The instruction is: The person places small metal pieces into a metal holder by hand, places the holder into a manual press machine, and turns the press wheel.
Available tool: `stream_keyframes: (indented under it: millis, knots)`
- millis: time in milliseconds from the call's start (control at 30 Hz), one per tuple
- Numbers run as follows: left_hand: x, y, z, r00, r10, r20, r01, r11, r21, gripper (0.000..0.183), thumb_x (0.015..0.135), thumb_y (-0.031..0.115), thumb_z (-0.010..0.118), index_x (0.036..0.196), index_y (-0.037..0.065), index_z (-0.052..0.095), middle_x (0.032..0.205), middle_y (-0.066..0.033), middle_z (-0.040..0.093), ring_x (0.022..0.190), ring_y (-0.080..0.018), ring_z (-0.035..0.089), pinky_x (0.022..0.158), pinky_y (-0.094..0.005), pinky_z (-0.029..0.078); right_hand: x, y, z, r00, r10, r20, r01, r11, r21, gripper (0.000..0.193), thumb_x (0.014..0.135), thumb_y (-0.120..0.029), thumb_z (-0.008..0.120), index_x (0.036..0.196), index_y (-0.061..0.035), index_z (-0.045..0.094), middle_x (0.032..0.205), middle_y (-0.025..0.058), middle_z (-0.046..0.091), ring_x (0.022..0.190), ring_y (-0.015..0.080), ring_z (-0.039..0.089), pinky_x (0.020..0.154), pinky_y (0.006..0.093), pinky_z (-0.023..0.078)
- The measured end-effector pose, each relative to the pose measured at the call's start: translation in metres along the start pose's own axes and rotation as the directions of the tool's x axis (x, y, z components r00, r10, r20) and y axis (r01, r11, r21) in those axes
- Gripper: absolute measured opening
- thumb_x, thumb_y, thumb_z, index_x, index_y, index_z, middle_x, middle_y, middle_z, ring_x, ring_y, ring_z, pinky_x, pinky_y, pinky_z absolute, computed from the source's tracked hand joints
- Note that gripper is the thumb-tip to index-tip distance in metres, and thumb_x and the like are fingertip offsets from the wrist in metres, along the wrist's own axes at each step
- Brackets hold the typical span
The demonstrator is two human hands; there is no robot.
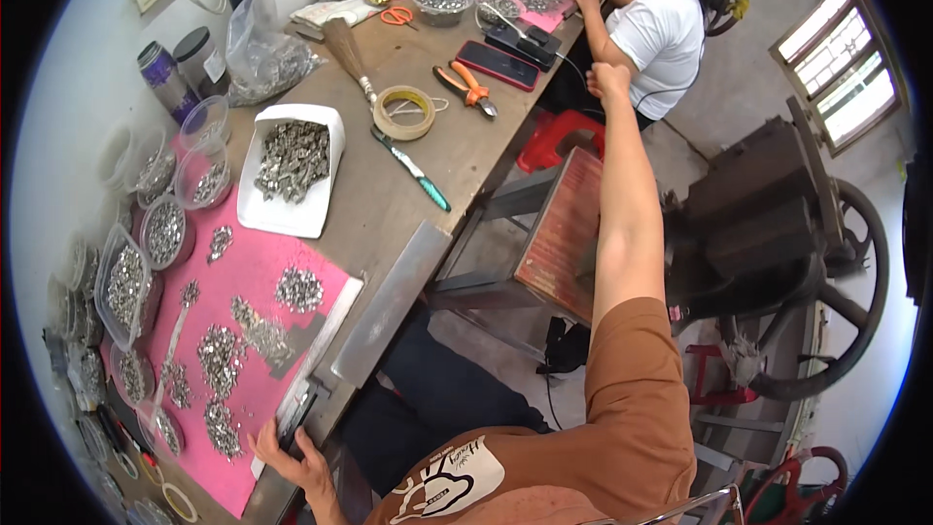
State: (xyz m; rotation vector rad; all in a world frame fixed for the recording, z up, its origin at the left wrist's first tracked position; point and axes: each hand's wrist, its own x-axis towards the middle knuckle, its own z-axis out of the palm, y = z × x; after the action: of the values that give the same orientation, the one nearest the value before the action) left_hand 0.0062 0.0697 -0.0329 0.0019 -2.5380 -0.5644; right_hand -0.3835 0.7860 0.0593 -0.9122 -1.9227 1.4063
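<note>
At the near edge of the bench my left hand (294, 462) has its thumb and fingers either side of a narrow dark flat object (295, 416), lying along the white-edged border of a pink sheet (262, 297). Small silvery metal parts lie in heaps on that sheet, one a larger pile (222, 360) and another a round pile (298, 289). My right arm stretches far forward, away from the bench. Its hand (609, 83) is closed, in front of a seated person in white; what its fingers hold, if anything, I cannot make out.
Clear tubs of metal parts (126, 287) line the wall side. A white scoop-shaped tray (323, 209), tape roll (403, 113), green-handled cutter (413, 170), orange pliers (470, 89) and phone (498, 66) lie on the bench. Right stand a wooden stool (564, 243) and machine with handwheel (865, 301).
</note>
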Motion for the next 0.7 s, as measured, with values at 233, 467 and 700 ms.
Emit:
stream_keyframes:
  millis: [233,467,700]
  knots:
    - [0.003,0.005,-0.004,1.0,0.017,0.026,-0.018,0.999,0.05,0.04,0.096,0.017,0.062,0.13,-0.002,0.054,0.125,-0.0152,0.061,0.118,-0.0348,0.055,0.117,-0.0624,0.026,0.012,0.003,0.021,0.99,-0.134,0.046,0.138,0.984,-0.112,0.02,0.088,-0.021,0.07,0.094,-0.0019,0.075,0.061,0.0048,0.062,0.046,0.0133,0.053,0.041,0.0285,0.041]
    - [0.007,0.008,0.0,0.999,0.038,-0.012,-0.038,0.998,0.044,0.038,0.093,0.017,0.063,0.127,-0.001,0.057,0.122,-0.0168,0.061,0.117,-0.0369,0.056,0.116,-0.0615,0.028,-0.147,-0.071,0.124,0.518,-0.726,0.453,0.778,0.62,0.103,0.02,0.092,-0.02,0.067,0.097,-0.0024,0.074,0.087,0.0175,0.074,0.076,0.0262,0.074,0.07,0.0359,0.056]
    - [0.006,0.013,-0.002,0.996,0.085,-0.016,-0.085,0.996,0.0,0.036,0.088,0.013,0.067,0.121,0.002,0.059,0.123,-0.0161,0.061,0.119,-0.0342,0.055,0.12,-0.061,0.02,-0.332,-0.08,0.112,-0.088,-0.805,0.586,0.908,0.177,0.38,0.009,0.089,-0.01,0.067,0.098,-0.0072,0.066,0.085,0.0103,0.066,0.081,0.0298,0.068,0.067,0.0423,0.055]
